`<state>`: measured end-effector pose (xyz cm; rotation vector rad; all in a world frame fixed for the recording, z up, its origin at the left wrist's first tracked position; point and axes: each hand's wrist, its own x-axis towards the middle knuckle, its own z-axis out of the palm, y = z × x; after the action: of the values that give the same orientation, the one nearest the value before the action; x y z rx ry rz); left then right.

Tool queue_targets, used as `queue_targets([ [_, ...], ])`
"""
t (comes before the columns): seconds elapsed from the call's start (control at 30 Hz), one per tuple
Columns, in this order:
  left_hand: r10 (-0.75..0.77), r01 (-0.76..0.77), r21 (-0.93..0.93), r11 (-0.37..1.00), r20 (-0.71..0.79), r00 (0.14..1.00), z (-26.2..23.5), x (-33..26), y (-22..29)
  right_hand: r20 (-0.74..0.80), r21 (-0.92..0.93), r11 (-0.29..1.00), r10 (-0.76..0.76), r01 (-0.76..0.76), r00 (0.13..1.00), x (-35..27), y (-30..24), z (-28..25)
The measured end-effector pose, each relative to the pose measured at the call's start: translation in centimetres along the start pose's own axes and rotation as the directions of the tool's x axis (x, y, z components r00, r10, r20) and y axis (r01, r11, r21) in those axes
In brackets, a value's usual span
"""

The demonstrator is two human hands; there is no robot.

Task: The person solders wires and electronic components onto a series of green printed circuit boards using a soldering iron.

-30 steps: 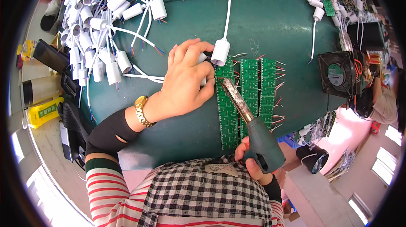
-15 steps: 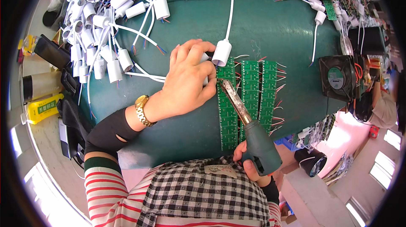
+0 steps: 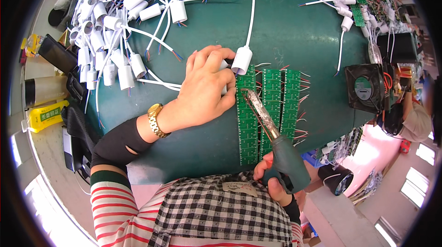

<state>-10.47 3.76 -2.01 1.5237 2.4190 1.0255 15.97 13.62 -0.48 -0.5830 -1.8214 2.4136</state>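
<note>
Three strips (image 3: pixel 271 93) of green board lie side by side just toward 3 o'clock of the view's centre, long sides running from 12 to 6, with thin red, white and black wires poking out along them. The left hand (image 3: pixel 205 88) sits near the centre, toward 11 o'clock, its fingers curled down on a white piece (image 3: pixel 224 90) that is mostly hidden beneath them. A gold watch (image 3: pixel 157 120) circles its wrist on the 8 o'clock side.

At 5 o'clock the right hand (image 3: pixel 277 191) is closed round the handle of an iron (image 3: pixel 289 162). The shaft slants toward 11 o'clock, and its dark tip is over the leftmost strip, near that strip's 12 o'clock end; whether it touches the board I cannot tell.

One socket (image 3: pixel 242 60), white and tilted, lies toward 1 o'clock, just beside the left hand's fingertips, its mouth by the leftmost strip's far end. Its cord (image 3: pixel 251 21) runs to 12 o'clock and ends in split, coloured wires.

A big heap (image 3: pixel 124 26) of similar sockets fills 10 to 11 o'clock on the green mat (image 3: pixel 193 150). More sockets (image 3: pixel 343 10) lie in a row between 1 and 2. At 3 o'clock stands a black fan (image 3: pixel 364 88), and at 9 lies a yellow pouch (image 3: pixel 47 116). A checked apron (image 3: pixel 221 210) covers 6 o'clock.
</note>
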Motion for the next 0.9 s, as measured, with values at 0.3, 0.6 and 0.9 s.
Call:
queue_targets([
  [0.3, 0.019, -0.019, 0.005, 1.000, -0.005, 1.000, -0.01, 0.02, -0.14, -0.024, 0.025, 0.999, 0.037, -0.036, 0.999, 0.50, -0.07, 0.36],
  [0.6, 0.014, -0.014, -0.003, 1.000, 0.002, 1.000, -0.13, 0.19, -0.13, -0.059, 0.075, 0.996, 0.048, -0.044, 0.997, 0.25, -0.27, 0.74],
  [0.9, 0.030, -0.030, 0.015, 0.999, 0.026, 0.999, -0.44, 0.23, -0.11, -0.172, 0.120, 0.992, -0.015, 0.036, 0.985, -0.12, 0.40, 0.90],
])
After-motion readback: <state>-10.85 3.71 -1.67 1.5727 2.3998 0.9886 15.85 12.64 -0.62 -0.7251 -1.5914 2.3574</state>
